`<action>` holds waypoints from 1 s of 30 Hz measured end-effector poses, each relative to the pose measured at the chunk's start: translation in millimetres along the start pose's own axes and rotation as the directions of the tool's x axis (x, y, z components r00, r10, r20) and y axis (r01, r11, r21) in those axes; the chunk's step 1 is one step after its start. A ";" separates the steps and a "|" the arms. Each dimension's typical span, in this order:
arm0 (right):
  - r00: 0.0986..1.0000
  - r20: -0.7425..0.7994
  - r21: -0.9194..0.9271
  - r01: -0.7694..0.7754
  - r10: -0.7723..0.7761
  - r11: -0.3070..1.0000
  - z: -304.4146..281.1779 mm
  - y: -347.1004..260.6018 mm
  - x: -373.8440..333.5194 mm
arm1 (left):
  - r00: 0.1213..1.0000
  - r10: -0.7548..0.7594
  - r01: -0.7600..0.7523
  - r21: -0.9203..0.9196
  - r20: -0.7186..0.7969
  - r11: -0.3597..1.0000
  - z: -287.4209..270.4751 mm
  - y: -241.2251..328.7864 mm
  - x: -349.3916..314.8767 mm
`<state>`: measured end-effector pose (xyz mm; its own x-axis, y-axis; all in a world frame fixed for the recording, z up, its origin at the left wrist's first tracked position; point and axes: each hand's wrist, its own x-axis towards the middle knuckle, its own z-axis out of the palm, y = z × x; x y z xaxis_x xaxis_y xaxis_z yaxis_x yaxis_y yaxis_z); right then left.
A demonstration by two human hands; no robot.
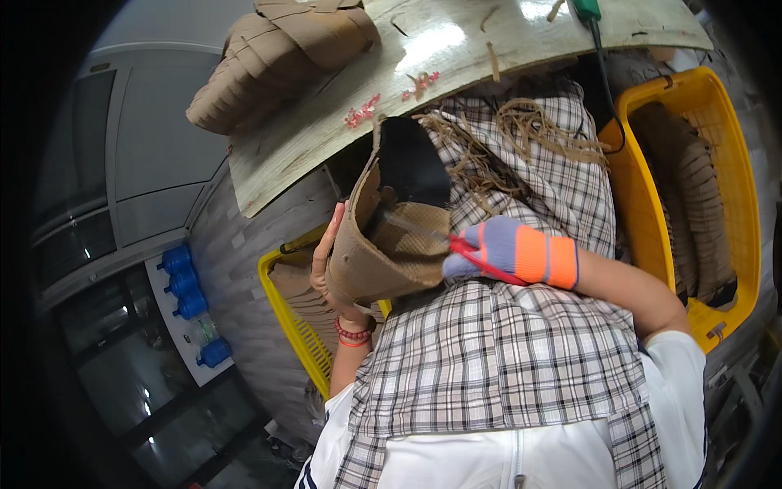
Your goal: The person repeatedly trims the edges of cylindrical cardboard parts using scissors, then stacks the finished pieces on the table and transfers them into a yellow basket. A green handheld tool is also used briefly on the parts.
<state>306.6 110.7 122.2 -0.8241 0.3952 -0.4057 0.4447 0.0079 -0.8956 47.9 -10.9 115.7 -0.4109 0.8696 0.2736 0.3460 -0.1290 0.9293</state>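
Observation:
A brown boot upper [358, 265] with a black inner panel [415, 159] stands tilted over my lap, its opening facing up. My left hand [326, 259], bare with red beads at the wrist, grips its left outer side; the thumb is hidden behind the piece. On the right, my right hand [497, 248] wears a purple and orange glove and is closed around red-handled scissors [501, 270]. Their metal blades reach into the opening and are blurred, so I cannot tell whether they touch the material. Brown trimmed strips [481, 167] lie on my checked apron [456, 350].
Ahead is a worktable [456, 49] with scraps and a stack of brown uppers [285, 61]. Yellow baskets hold more brown pieces, one basket [753, 204] at right, another basket [297, 334] at left. A cord [607, 90] hangs from a green-handled tool [586, 10]. Blue bottles [183, 277] stand far left.

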 end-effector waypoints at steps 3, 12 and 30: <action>0.991 0.127 -0.158 0.071 -0.051 0.985 -9.1 19.8 17.6 | 0.995 0.095 -0.080 0.484 -0.007 0.872 -34.3 -28.7 -25.6; 0.936 -0.339 0.182 -0.040 0.100 0.983 -9.9 22.9 -9.7 | 0.968 0.223 -0.232 0.066 0.118 0.971 0.3 91.8 76.0; 0.979 -0.173 0.810 0.077 0.111 0.582 -22.3 117.9 8.8 | 0.136 0.339 -0.991 0.132 0.931 0.034 296.6 219.9 441.4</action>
<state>359.7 135.6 17.1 -0.6964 0.5468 -0.4649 -0.0890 -0.7086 -0.7000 192.7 485.9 367.4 0.8468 0.5179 0.1213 0.5301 -0.8031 -0.2721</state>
